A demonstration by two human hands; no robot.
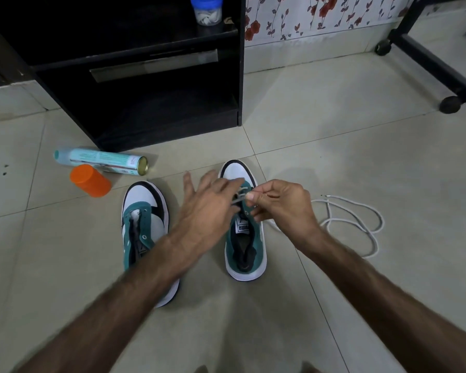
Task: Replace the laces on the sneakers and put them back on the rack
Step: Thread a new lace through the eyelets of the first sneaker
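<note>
Two teal, white and black sneakers stand on the tiled floor, toes pointing away from me. The left sneaker (pixel 143 224) has no lace in its eyelets. Over the front eyelets of the right sneaker (pixel 244 238), my right hand (pixel 283 204) pinches a white lace between thumb and fingers. My left hand (pixel 207 205) hovers over that shoe with fingers spread, its fingertips at the lace; the hand is blurred. A loose white lace (pixel 361 224) lies coiled on the floor to the right of this shoe.
A black shoe rack (pixel 145 103) stands beyond the sneakers, with a blue-lidded jar (pixel 207 9) on its upper shelf. A spray can (pixel 100 160) lies on its side beside an orange cap (pixel 90 181). A black wheeled frame (pixel 436 63) sits at the far right.
</note>
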